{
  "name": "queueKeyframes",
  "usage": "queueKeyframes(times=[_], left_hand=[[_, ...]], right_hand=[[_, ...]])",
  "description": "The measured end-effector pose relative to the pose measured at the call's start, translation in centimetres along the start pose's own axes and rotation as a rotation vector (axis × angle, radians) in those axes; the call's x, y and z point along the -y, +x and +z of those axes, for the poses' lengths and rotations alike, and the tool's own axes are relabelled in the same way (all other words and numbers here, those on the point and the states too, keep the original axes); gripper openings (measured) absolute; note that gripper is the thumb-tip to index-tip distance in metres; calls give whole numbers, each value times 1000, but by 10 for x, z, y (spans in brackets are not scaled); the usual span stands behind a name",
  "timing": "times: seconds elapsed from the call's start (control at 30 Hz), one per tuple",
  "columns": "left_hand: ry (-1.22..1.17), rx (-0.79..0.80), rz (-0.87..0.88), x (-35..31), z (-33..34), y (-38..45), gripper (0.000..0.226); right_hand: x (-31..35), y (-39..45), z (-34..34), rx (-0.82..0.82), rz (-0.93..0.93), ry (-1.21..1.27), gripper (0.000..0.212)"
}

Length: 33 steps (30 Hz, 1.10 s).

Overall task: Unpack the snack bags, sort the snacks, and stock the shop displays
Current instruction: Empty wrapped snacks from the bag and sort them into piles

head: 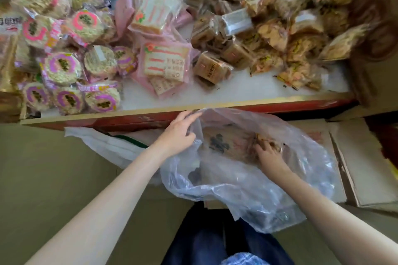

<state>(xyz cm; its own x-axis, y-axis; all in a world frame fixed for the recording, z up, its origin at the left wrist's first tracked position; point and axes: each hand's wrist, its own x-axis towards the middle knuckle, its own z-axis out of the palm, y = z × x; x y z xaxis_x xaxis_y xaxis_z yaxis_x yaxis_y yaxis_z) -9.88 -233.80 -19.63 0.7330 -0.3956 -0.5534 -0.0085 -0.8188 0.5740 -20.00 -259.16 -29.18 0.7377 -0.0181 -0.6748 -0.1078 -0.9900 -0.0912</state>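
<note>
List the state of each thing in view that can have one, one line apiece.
Clear plastic bag: open, mouth held up below the table edge.
Left hand: grips the bag's rim.
Right hand: inside the bag, fingers curled on a brown snack pack.
Brown snack pack: still in the bag.
Round rice cakes: wrapped, piled on the table.
Pink packs: sealed, heaped mid-table.
</note>
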Motion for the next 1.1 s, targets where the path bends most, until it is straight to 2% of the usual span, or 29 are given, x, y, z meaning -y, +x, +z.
queueKeyframes(times=[0.13,0.23,0.33,0.43,0.57,0.63,0.73,0.83,0.9,0.97,1.03,1.1], left_hand=[[-5,-35,-39,1,9,6,60],[9,-38,-69,1,10,7,59],[-27,-77,-79,0,5,7,58],[-59,-134,-94,-4,0,8,55],[-85,-214,-90,-10,-4,8,50],[-90,-232,-89,-12,-6,9,49],[-97,-222,-120,-14,-4,7,49],[-113,-223,-144,-15,0,6,50],[-111,-233,-147,-15,1,7,51],[-108,-233,-151,-13,0,8,51],[-107,-232,-158,-12,-1,9,51],[-110,-235,-158,-12,-2,9,51]], right_hand=[[5,6,12,-49,-79,-154,60],[4,2,4,-77,-104,-144,61],[2,-15,-24,-134,-237,156,68],[-1,-42,-68,-265,-407,425,55],[-6,-49,-135,-560,-273,773,47],[-3,-34,-159,-642,-222,889,43],[11,1,-171,-555,-212,835,43],[29,33,-162,-406,-260,801,41],[36,48,-154,-371,-278,758,42],[34,56,-150,-423,-244,681,42],[26,54,-148,-544,-153,580,37],[15,51,-145,-556,-84,554,37]])
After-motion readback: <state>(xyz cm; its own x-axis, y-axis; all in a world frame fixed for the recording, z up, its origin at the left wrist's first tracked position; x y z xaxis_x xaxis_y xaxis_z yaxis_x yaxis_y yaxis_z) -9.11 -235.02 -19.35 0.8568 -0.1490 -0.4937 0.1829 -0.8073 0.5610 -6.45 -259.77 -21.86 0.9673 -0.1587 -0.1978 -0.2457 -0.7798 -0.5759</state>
